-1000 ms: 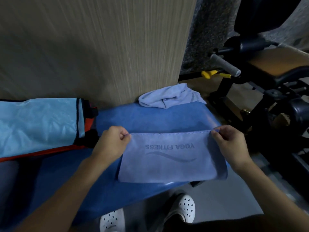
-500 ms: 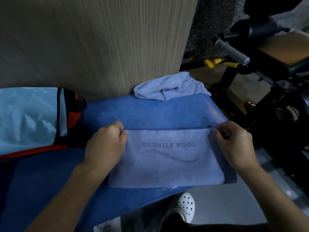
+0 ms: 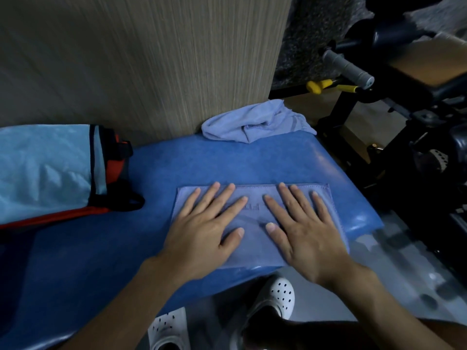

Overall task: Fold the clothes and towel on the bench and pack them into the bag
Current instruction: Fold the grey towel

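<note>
A folded lilac-blue towel (image 3: 255,248) lies flat on the blue padded bench (image 3: 227,162), near its front right corner. My left hand (image 3: 207,228) rests flat on the towel's left half with fingers spread. Beside it my right hand (image 3: 305,228) presses flat on the right half; the two hands cover most of the printed lettering. A crumpled pale blue garment (image 3: 255,122) sits at the bench's back edge against the wall. The light blue bag (image 3: 48,170) with black and red trim lies on the bench at the left.
A wood-grain wall panel (image 3: 141,59) rises right behind the bench. Black gym equipment (image 3: 404,122) with a grey handle and yellow pins crowds the right side. My white perforated clogs (image 3: 275,296) stand on the grey floor below the bench's front edge.
Both hands have let go of the towel's top corners and now lie flat, fingers spread, on top of the folded towel. The view has shifted slightly.
</note>
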